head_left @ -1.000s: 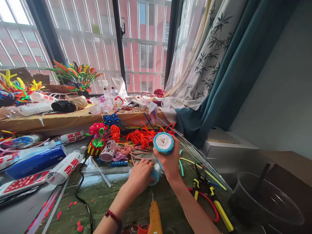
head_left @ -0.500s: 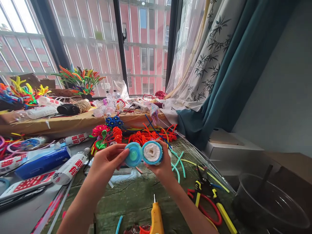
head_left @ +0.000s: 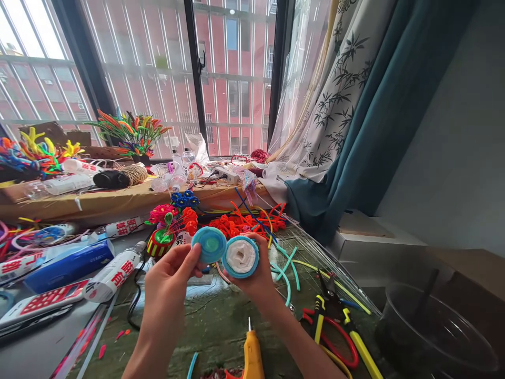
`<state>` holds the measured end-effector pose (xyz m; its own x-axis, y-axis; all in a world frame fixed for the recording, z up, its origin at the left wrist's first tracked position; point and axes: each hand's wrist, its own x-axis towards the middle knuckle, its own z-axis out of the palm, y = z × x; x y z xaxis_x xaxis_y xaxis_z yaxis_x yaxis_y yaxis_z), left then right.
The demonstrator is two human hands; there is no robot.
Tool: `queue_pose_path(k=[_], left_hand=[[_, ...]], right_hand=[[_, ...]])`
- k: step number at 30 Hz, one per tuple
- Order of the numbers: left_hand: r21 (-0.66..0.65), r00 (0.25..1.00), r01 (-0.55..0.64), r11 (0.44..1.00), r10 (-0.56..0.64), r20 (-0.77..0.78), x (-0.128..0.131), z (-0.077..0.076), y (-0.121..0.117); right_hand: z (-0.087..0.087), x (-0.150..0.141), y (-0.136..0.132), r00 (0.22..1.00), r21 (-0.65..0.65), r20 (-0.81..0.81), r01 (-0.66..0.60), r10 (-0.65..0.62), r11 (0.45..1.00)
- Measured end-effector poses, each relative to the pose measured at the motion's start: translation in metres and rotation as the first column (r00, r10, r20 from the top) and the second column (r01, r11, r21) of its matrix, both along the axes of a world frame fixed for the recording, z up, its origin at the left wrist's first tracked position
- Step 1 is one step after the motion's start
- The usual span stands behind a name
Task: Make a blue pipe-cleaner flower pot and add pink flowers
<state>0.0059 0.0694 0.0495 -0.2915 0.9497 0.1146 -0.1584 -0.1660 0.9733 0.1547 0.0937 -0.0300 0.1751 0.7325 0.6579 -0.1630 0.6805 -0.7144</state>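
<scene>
My left hand (head_left: 170, 287) pinches a flat blue-green coiled disc (head_left: 209, 244) by its lower edge and holds it up above the table. My right hand (head_left: 256, 279) grips a short roll (head_left: 240, 256) with a white core and a blue pipe-cleaner rim, its open end facing me. Disc and roll sit side by side, almost touching. Below them lies the green table cover (head_left: 221, 326).
A yellow glue gun (head_left: 252, 355) points up at the near edge. Yellow-handled pliers (head_left: 353, 337) and red-handled cutters (head_left: 335, 339) lie at right beside a dark bowl (head_left: 434, 337). Orange pipe-cleaner pieces (head_left: 240, 221), toothpaste tubes (head_left: 114, 271) and loose teal stems (head_left: 286, 268) crowd the table.
My left hand picked the blue-green disc off the table and raised it beside the roll. My right hand lowered the roll slightly toward me and to the left.
</scene>
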Motion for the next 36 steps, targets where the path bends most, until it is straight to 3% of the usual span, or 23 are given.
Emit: queue_pose_path(k=[4, 7, 11, 19, 28, 36], left_hand=[[-0.001, 0.998, -0.031, 1.000, 0.031, 0.057, 0.004, 0.000, -0.007], [0.030, 1.000, 0.025, 0.999, -0.025, -0.002, 0.003, -0.003, -0.010], [0.057, 0.999, -0.003, 0.998, 0.006, -0.045, 0.004, -0.005, -0.013], [0.021, 0.975, 0.149, 0.989, -0.143, -0.168, 0.020, -0.005, -0.022], [0.031, 0.907, 0.003, 1.000, 0.010, -0.421, 0.031, -0.009, -0.025], [0.060, 0.863, -0.098, 0.993, 0.114, -0.493, 0.035, -0.013, -0.027]], right_hand=[[-0.002, -0.002, 0.001, 0.999, 0.018, -0.010, -0.047, 0.047, 0.999], [-0.004, -0.003, 0.002, 1.000, 0.026, 0.002, -0.024, 0.023, 0.999], [-0.002, -0.003, -0.001, 1.000, 0.034, 0.021, 0.010, -0.011, 0.999], [-0.001, -0.003, -0.001, 0.997, 0.044, 0.035, 0.063, -0.065, 0.997], [-0.003, -0.003, -0.002, 0.992, 0.026, 0.087, 0.092, -0.094, 0.995], [-0.003, -0.003, -0.002, 0.990, 0.018, 0.093, 0.107, -0.108, 0.994]])
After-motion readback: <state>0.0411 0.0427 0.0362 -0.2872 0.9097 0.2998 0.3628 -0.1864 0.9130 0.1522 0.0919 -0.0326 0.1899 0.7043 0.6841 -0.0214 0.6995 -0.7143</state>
